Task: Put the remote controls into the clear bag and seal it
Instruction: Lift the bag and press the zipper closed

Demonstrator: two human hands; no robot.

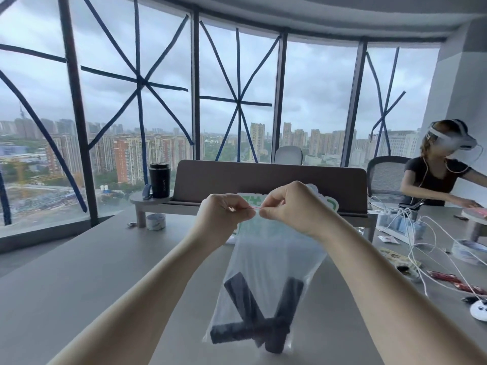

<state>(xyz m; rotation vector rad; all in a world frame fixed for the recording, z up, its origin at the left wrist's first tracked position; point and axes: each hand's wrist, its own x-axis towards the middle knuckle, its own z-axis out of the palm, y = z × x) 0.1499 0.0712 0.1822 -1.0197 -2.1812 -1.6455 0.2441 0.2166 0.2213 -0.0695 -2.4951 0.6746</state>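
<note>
A clear bag [274, 256] hangs in the air above the grey table [87, 259], held up by its top edge. Three dark remote controls [250, 322] lie crossed over one another at the bottom of the bag. My left hand [225, 213] pinches the bag's red seal strip at the left. Close beside it, my right hand [292, 206] pinches the same strip at the right, fingertips almost touching. The strip between the hands looks pressed together.
A black tumbler [159, 183] stands on a small shelf at the back left, a tape roll [155, 221] below it. A brown divider panel [271, 177] crosses the table. Tangled white cables [421, 238], packets and a white controller [480, 310] lie at the right, where another person [442, 169] works.
</note>
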